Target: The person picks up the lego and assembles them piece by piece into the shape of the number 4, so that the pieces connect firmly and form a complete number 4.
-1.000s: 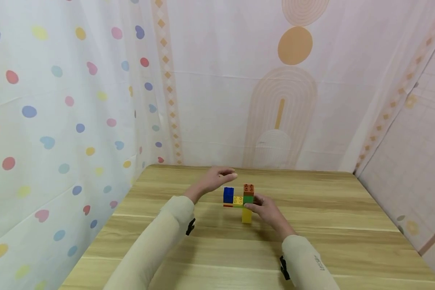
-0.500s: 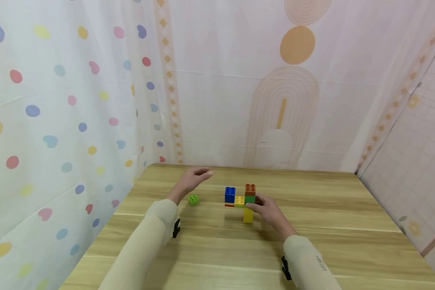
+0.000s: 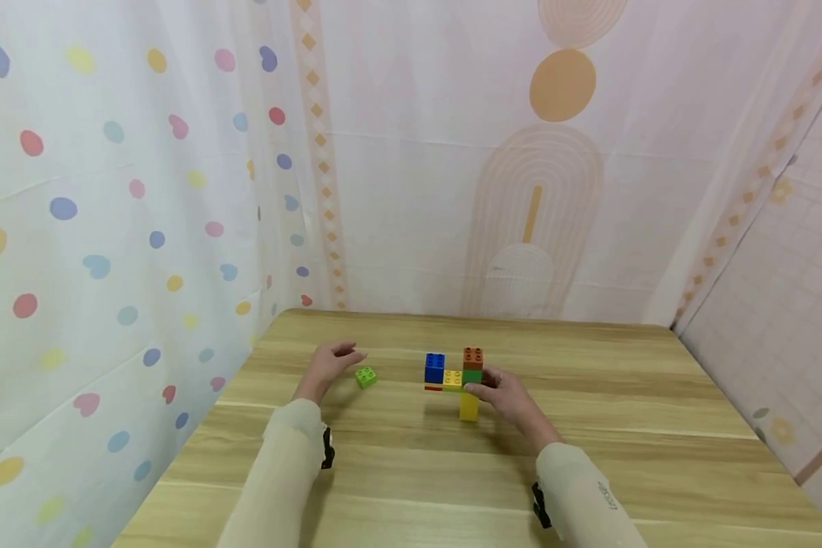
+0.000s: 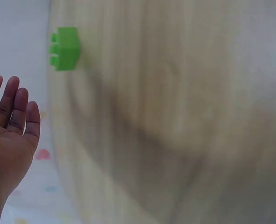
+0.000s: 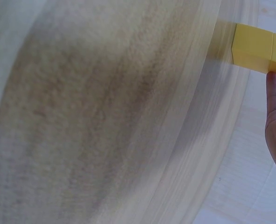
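Note:
A small light-green toy building brick (image 3: 366, 377) lies on the wooden table, studs up. Just left of it hovers my left hand (image 3: 330, 365), fingers loosely extended and holding nothing. The left wrist view shows that palm apart from the brick. Right of the middle stands a built figure: a yellow column (image 3: 469, 408) below, a green brick (image 3: 472, 377) and an orange-brown brick (image 3: 473, 358) above. A yellow brick (image 3: 452, 379) and a blue brick (image 3: 434, 370) sit on its leftward arm. Around the column, my right hand (image 3: 512, 397) grips it with thumb and fingers; some fingers are hidden behind it.
The wooden table (image 3: 411, 487) reaches to a patterned curtain (image 3: 411, 190) at the back. A dotted curtain (image 3: 123, 228) hangs along the left side and a pale curtain (image 3: 794, 304) along the right.
My left hand has moved left and down, away from the figure to beside the light-green brick, uncovering it. The right hand keeps its grip on the figure, nearly still.

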Demonstrator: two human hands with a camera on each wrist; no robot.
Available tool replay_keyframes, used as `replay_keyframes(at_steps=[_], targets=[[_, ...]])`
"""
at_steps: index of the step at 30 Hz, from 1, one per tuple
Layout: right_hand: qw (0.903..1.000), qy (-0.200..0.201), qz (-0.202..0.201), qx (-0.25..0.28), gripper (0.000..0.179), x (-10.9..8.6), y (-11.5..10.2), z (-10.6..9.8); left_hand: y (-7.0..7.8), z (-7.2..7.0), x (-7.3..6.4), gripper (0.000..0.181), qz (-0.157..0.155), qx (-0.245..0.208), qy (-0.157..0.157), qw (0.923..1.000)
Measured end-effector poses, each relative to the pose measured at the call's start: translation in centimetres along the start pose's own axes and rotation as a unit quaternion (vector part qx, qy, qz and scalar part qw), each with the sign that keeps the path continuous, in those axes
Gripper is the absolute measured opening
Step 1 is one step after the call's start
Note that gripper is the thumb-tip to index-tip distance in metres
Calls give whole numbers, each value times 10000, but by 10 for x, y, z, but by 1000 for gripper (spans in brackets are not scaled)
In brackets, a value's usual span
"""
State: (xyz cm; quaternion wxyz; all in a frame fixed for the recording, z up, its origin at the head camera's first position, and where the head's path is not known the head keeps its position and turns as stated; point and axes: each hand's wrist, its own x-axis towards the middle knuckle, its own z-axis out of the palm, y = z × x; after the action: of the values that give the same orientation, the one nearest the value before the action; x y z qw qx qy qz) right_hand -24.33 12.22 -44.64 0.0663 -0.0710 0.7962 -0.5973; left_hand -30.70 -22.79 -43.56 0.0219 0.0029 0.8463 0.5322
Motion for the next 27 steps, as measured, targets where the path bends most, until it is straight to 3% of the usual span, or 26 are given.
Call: replay_keyframes(at_steps=[4, 11, 19, 27], targets=[[10000, 12, 26, 23, 34, 0, 1, -1, -14, 1, -5, 56, -161, 218, 84, 9996], [10000, -16, 0, 9, 37, 0, 2, -2, -28, 8, -10, 54, -390, 732, -222, 9963], [10000, -22, 43, -37, 37, 0, 1, -1, -42, 14, -3, 51, -439, 478, -109, 9978], [10000, -76, 22, -30, 39, 0, 1, 1, -44, 22, -2, 47, -326, 492, 100, 9982]])
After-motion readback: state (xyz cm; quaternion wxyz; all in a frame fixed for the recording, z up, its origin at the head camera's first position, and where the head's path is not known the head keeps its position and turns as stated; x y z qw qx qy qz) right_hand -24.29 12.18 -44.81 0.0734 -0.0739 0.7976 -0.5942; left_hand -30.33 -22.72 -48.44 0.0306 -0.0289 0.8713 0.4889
